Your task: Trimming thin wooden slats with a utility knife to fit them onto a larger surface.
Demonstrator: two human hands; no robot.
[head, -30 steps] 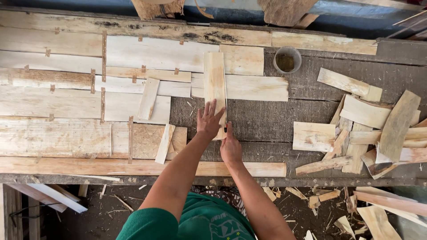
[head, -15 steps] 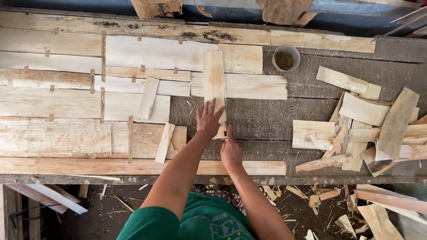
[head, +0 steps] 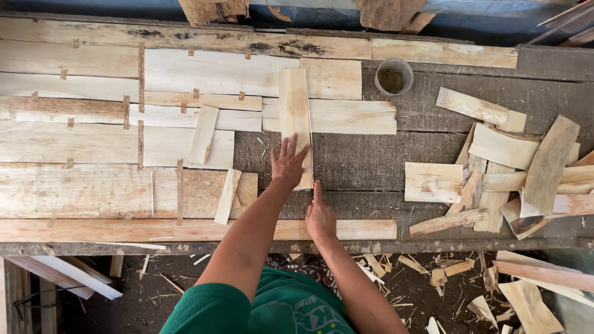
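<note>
Veneer strip [head: 294,117] under left hand [head: 288,164], cup [head: 394,77] beyond

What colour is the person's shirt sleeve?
Green, seen in the head view: the sleeve at the bottom, on the left arm.

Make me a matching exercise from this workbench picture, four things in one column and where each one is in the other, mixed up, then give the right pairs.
Things:
1. upright pale wooden slat
2. small round grey cup
3. loose heap of pale wood offcuts
4. right hand

Places:
A. at the right end of the bench
B. under the left hand
C. near the bench's front edge, beside the slat's lower end
D. at the back of the bench, right of the slat

Pairs: 1-B, 2-D, 3-A, 4-C
</note>
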